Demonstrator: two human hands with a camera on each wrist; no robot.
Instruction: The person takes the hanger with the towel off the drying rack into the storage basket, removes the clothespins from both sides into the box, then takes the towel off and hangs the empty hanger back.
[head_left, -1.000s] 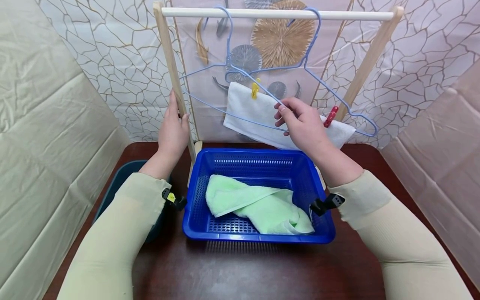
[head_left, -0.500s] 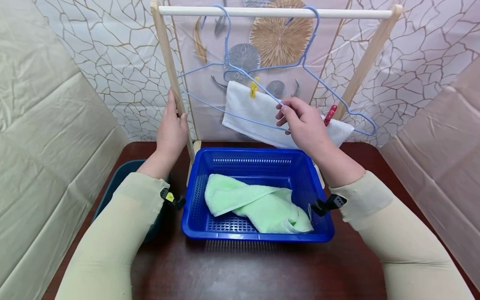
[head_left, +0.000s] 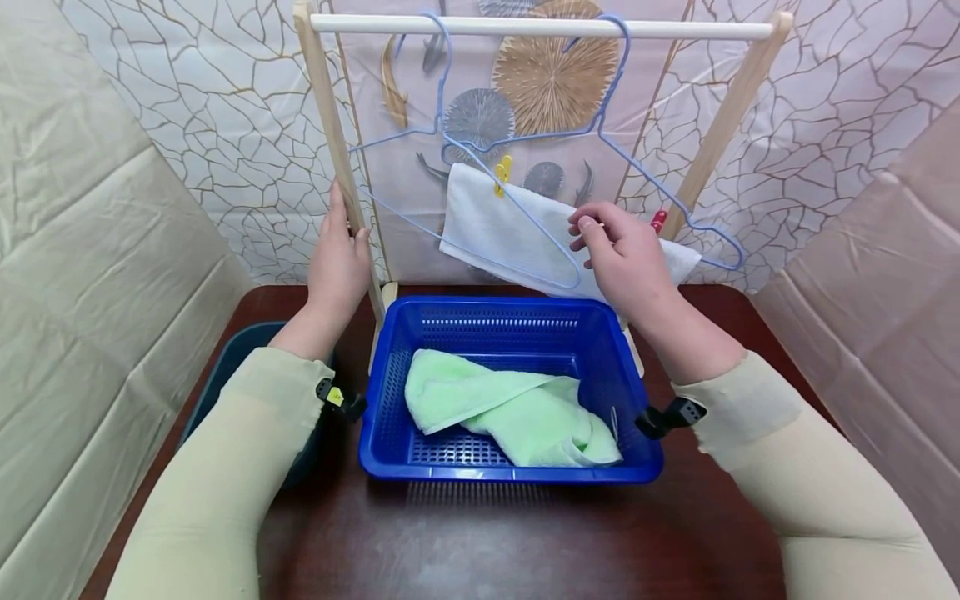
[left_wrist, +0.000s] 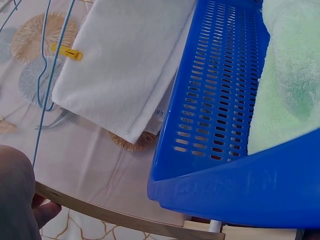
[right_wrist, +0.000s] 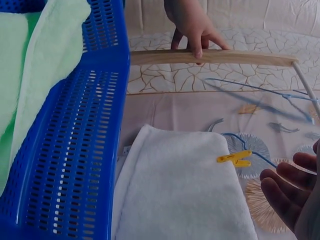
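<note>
My left hand (head_left: 339, 262) grips the left wooden post (head_left: 323, 92) of a drying rack, its fingers on the outer side; the right wrist view shows the thumb and fingers around the post. My right hand (head_left: 628, 254) is raised with loosely bent fingers and holds nothing. Left of it, a bare blue hanger (head_left: 440, 100) hangs from the white rail (head_left: 525, 27), turned toward me. Behind, a second blue hanger (head_left: 645, 173) carries a white towel (head_left: 480, 218), fastened by a yellow clothespin (head_left: 502, 177) and a red clothespin (head_left: 658, 222) partly hidden by my right hand.
A blue perforated basket (head_left: 510, 474) stands on the dark table (head_left: 480, 550) below the rack, with a light green towel (head_left: 517, 408) in it. At the left, a dark teal bin (head_left: 232, 354) is partly covered by my left arm. Fabric walls enclose the table.
My right hand has let go of the bare hanger's lower right end and drawn slightly right. That hanger's rounded end now shows in full. The left hand stays on the post.
</note>
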